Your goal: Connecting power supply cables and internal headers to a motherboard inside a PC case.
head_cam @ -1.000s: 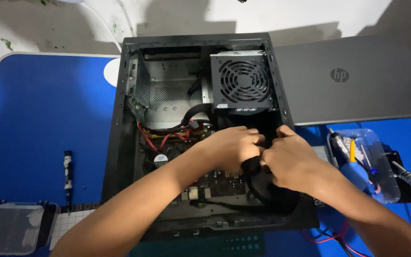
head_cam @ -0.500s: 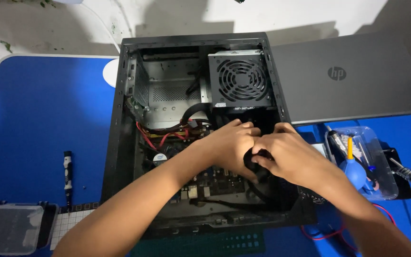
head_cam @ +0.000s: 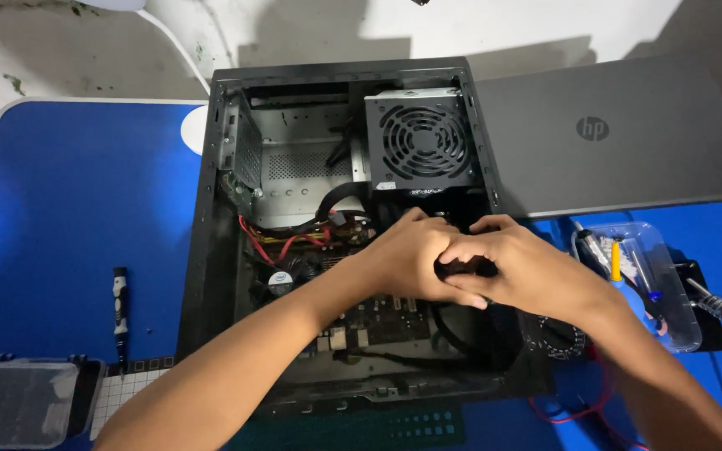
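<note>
An open black computer case [head_cam: 211, 250] lies on its side on a blue mat. Inside it are a grey power supply with a round fan grille [head_cam: 421, 140], a motherboard [head_cam: 378, 317] and red cables [head_cam: 282, 242]. My left hand [head_cam: 407, 255] and my right hand [head_cam: 516, 271] meet over the case's middle right. Both are closed around a dark bundle of cables [head_cam: 461, 267] between them. What lies under the hands is hidden.
A grey closed laptop [head_cam: 612, 138] lies to the right of the case. A clear plastic tray of small tools [head_cam: 641, 276] sits at the right. A black screwdriver [head_cam: 119, 309] lies on the blue mat [head_cam: 68, 217] at the left, with a clear box [head_cam: 14, 405] at bottom left.
Both hands have shifted a little upward inside the case and pressed closer together around the dark cables. The case has not moved.
</note>
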